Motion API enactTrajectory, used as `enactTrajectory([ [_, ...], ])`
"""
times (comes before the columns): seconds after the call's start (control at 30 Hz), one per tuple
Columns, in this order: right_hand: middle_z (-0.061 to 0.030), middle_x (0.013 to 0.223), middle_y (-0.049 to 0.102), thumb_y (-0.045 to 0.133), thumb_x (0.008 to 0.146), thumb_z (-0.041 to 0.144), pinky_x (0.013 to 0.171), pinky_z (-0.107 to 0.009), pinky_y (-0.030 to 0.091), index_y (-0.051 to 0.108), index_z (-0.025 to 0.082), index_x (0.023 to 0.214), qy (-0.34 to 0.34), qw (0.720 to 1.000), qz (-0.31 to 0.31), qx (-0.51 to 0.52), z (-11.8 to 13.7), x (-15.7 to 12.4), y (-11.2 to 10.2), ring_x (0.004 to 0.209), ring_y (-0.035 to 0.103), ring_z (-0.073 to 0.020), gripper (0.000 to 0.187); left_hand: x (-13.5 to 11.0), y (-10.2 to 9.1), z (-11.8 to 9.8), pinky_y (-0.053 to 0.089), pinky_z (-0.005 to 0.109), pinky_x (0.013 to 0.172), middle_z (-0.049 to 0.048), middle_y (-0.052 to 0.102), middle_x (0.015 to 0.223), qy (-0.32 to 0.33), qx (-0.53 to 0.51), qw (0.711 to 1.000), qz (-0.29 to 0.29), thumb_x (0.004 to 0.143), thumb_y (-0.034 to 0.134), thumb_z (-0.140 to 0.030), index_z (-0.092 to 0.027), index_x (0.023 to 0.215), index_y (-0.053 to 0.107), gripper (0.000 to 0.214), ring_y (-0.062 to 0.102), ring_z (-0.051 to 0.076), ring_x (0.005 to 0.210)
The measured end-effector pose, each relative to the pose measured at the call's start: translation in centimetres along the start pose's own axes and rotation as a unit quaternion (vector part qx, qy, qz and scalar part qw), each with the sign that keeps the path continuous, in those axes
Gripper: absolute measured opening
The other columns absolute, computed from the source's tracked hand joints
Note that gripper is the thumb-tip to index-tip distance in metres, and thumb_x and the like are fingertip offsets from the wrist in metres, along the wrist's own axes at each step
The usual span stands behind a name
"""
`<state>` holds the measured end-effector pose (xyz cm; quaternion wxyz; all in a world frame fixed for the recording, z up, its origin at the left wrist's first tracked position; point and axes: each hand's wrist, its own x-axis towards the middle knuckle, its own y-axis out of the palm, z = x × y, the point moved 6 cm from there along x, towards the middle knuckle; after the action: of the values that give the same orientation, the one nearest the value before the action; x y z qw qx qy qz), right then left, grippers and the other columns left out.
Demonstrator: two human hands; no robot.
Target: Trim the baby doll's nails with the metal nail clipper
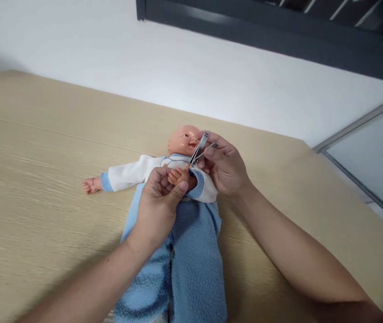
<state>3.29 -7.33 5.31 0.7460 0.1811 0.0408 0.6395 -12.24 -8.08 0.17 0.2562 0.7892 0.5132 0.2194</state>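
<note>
A baby doll (194, 251) in a white and blue fleece outfit lies on its back, head toward the wall. My left hand (159, 204) is closed around the doll's hand (178, 176), thumb on the near side and fingers behind it. In my right hand (227, 166) is a metal nail clipper (201, 146), pinched between thumb and fingers with its lever swung out. The clipper's jaws point down to the doll's fingers, close to its thumb; I cannot tell whether they touch. My right fingers partly cover the doll's face.
The doll lies on a light wooden table (43, 215) with a seam running across it. Its other arm (124, 175) stretches out to the left. Behind the table rises a white wall (77, 54) with a dark frame (245, 36) above. A metal-framed panel (363, 166) stands at the right.
</note>
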Motion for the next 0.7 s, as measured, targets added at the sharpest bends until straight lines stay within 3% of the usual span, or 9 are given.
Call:
enactTrajectory([
  [0.7, 0.0048, 0.081, 0.071, 0.098, 0.071, 0.037, 0.052, -0.016, 0.049, 0.075, 0.024, 0.105, -0.002, 1.000, -0.002, -0.002, -0.24, -0.02, -0.28, 0.055, 0.058, -0.0050, 0.044, 0.02, 0.23, -0.25, 0.055, 0.023, 0.082, -0.0003, 0.076, 0.091, -0.002, 0.006, 1.000, 0.009, 0.077, 0.096, -0.029, -0.018, 0.092, 0.066, 0.036, 0.069, 0.011, 0.086],
])
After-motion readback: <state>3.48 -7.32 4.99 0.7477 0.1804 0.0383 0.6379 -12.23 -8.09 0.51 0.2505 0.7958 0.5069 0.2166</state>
